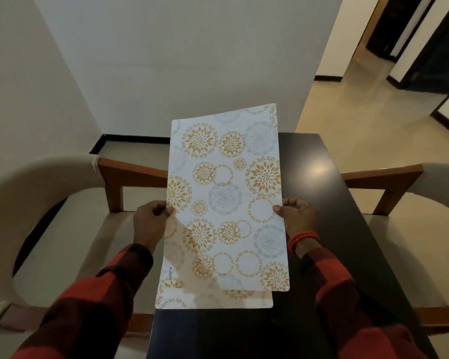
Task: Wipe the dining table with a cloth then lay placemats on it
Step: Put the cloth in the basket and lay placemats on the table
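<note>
- Two mats at least, stacked and slightly fanned, held above the dark table in the head view.
- Left hand pinches the stack's left edge, thumb on top; right hand grips the right edge, fingers curled under.
- No cloth in sight, so wiping looks done, I'd say; laying is the step now.
- To do it well: peel off the top mat, lower it flat, square its long edge to the table's edge in front of a chair.
- Mats look thin, stiff-ish and smooth, rounded corners, pale with gold and grey floral rings.
- Table is glossy and mirrors a lamp; chairs are padded cream on wooden frames.
</note>
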